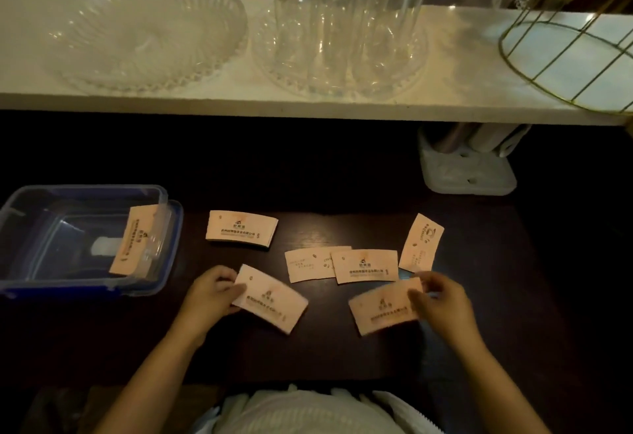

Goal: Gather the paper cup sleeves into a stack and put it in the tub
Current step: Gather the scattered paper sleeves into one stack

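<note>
Seven sleeve groups are visible on the dark table (342, 193) and at the tub (30, 214). One sleeve (135, 240) leans against the tub's right wall; whether it sits inside or just outside the clear wall cannot be told. A small pile (241, 229) lies far of the hands. Two overlapping sleeves (364, 265) lie at centre, and one more (421, 243) stands angled to their right.

The left hand (209, 296) pinches the left end of a sleeve (270, 298), fingers closed on it. The right hand (442, 303) grips the right end of another sleeve (385, 307); that sleeve is blurred, suggesting motion.

Judgement: the gathering step is in hand, with stacking only begun and the tub step still ahead. The next move calls for laying one held sleeve squarely on the other, edges aligned, then collecting the centre pair, the right sleeve and the far pile onto the same stack.
</note>
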The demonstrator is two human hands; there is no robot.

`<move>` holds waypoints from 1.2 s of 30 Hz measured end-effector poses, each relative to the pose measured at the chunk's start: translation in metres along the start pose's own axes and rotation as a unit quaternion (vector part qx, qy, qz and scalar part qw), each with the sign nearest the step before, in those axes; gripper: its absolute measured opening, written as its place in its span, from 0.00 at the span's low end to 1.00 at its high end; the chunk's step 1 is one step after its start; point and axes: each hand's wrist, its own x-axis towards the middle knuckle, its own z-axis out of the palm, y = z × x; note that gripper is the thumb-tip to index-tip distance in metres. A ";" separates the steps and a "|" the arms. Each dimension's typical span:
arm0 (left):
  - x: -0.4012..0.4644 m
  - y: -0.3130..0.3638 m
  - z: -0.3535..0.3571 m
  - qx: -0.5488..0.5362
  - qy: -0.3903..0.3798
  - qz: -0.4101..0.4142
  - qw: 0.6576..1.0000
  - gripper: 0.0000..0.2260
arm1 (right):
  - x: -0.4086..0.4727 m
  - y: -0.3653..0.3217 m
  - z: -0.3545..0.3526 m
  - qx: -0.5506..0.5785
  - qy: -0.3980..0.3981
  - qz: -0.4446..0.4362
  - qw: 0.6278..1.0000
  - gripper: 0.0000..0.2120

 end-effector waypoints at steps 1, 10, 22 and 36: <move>-0.003 0.001 0.000 -0.058 -0.007 -0.015 0.998 0.03 | -0.001 -0.010 -0.001 0.062 -0.011 0.002 0.998 0.08; -0.033 0.007 0.029 -0.297 -0.075 -0.035 0.951 0.11 | -0.031 -0.058 0.059 0.276 -0.086 0.021 0.957 0.04; -0.039 -0.021 0.033 -0.293 -0.013 -0.037 0.955 0.09 | -0.018 -0.028 0.071 0.155 -0.153 -0.025 0.976 0.11; -0.033 -0.020 0.022 -0.329 0.033 -0.057 0.942 0.15 | 0.052 -0.010 0.034 -0.437 0.004 -0.333 0.836 0.23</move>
